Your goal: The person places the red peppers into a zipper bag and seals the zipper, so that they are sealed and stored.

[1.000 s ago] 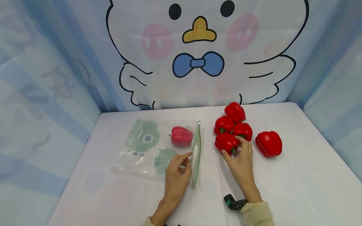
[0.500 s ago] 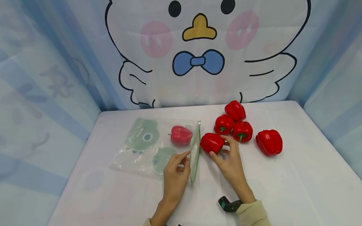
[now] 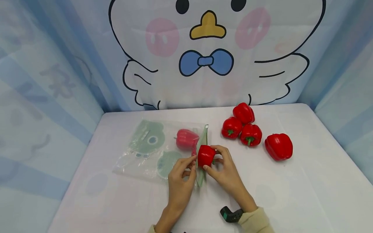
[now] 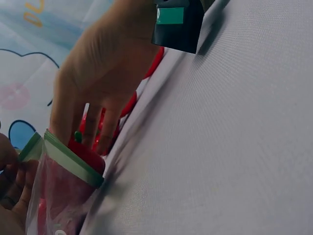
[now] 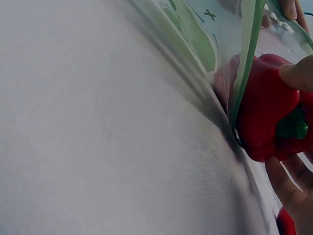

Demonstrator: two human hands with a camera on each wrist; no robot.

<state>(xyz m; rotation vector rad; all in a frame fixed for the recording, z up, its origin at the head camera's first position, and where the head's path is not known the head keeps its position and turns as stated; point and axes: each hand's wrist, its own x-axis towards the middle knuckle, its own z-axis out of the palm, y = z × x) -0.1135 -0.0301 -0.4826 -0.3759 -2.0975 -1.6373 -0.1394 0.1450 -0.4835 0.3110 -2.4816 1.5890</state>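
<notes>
My right hand (image 3: 226, 173) grips a red bell pepper (image 3: 205, 156) by its stem end, thumb on the near side and fingers on the far side. The pepper's blunt end is in the mouth of a clear zip bag (image 3: 138, 170) printed with green shapes. At the bag's green zip edge (image 5: 248, 58), my left hand (image 3: 181, 179) pinches one side, and the mouth gapes around the pepper in both wrist views. Another bell pepper (image 3: 186, 139) lies inside the bag, seen through the plastic. The left hand's fingertips are close to the held pepper.
Three bell peppers sit clustered at the back right, one of them (image 3: 251, 135) nearest the front. A larger-looking bell pepper (image 3: 278, 147) lies apart to their right. A black wrist device (image 3: 231, 214) is at the right sleeve. A printed curtain (image 3: 204, 90) hangs behind the white table (image 3: 306, 194).
My right hand has carried the bell pepper from the cluster leftward to the bag, and its end has entered the mouth. My left hand has stayed at the bag's edge.
</notes>
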